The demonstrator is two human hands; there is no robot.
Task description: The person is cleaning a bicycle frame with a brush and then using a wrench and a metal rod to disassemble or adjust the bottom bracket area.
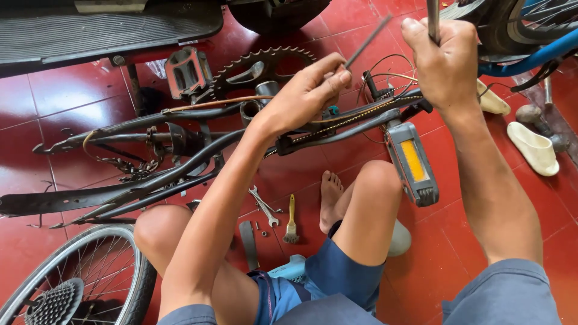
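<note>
Black frame (198, 157) (red floor tiles (66, 90))

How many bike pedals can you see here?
2. One grey pedal with a yellow reflector hangs below the right hand. The other pedal sits upper left, beside the chainring. More could be hidden behind the frame.

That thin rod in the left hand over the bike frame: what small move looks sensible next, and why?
Probably steady the thin rod before pushing. The left hand pinches only its lower end above the black bike frame, while the right hand grips a separate upright bar.
</note>
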